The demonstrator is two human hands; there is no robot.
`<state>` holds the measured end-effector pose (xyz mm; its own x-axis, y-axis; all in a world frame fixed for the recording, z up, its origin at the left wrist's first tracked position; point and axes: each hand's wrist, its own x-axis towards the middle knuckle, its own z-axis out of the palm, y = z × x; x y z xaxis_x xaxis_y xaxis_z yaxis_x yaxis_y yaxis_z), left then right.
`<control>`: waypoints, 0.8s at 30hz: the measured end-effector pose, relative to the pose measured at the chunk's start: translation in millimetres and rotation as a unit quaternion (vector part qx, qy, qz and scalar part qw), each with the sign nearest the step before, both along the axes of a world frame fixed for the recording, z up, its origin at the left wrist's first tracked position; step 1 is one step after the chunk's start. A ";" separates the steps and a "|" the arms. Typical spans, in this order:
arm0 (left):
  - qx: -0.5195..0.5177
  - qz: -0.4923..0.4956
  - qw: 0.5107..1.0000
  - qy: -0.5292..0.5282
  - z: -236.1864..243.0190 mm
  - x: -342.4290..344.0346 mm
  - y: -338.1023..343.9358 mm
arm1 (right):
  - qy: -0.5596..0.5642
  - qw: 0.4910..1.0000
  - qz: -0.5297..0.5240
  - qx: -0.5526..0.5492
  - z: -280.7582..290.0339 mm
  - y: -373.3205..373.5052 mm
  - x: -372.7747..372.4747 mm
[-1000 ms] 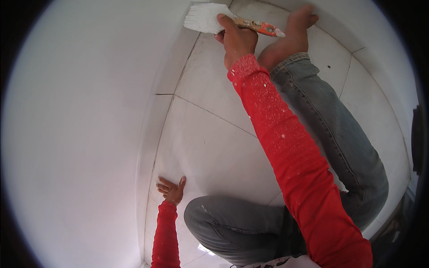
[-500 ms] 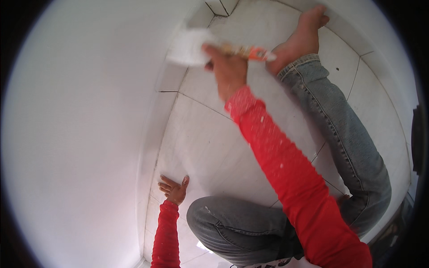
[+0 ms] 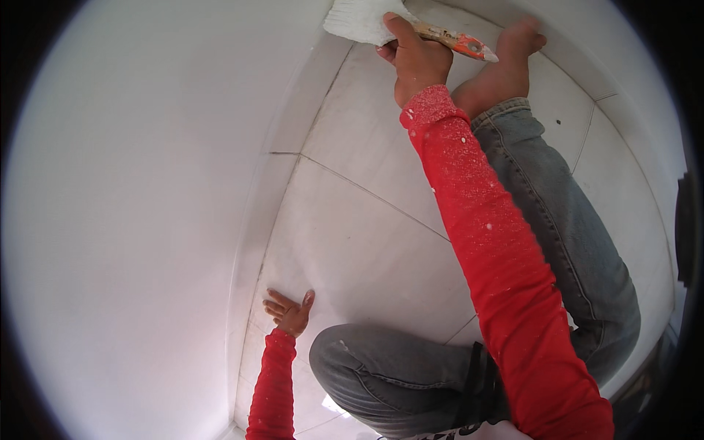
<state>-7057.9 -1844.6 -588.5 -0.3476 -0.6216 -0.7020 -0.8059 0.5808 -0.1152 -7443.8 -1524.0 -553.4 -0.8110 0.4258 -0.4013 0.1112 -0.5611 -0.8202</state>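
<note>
My right hand (image 3: 419,62) grips a wide paintbrush (image 3: 356,20) at the top of the view, its white-coated bristles at the left wall (image 3: 147,220) near the far corner and its wooden handle, tipped orange, pointing right. My left hand (image 3: 292,314) rests with fingers spread on the pale floor tiles (image 3: 352,220), close to the foot of that wall. Both forearms are in red sleeves spattered with white.
A tiled skirting strip (image 3: 288,125) runs along the left wall. My bare foot (image 3: 506,66) lies beside the skirting at the upper right. My jeans-clad bent knee (image 3: 345,359) is at the bottom. A dark object (image 3: 686,227) stands at the far right edge.
The brush in my right hand swung down and left along the wall half a second ago and is now back higher and further right. My left hand has barely moved.
</note>
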 end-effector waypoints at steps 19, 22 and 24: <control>0.011 -0.016 1.000 0.014 -2.0 -5.4 7.4 | 0.096 0.970 0.225 -0.007 -32.3 -90.9 135.2; 0.014 -0.012 1.000 0.005 -0.7 -5.8 7.1 | -0.017 0.993 0.113 0.005 -11.6 -43.1 55.1; 0.009 -0.011 1.000 -0.007 -0.6 -4.2 4.4 | 0.039 0.999 -0.006 -0.024 -3.5 -32.0 28.6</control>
<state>-7062.1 -1840.2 -589.0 -0.3519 -0.6003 -0.7182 -0.7909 0.6011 -0.1149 -7415.2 -1556.1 -556.9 -0.8356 0.4178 -0.3566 0.0401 -0.6010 -0.7982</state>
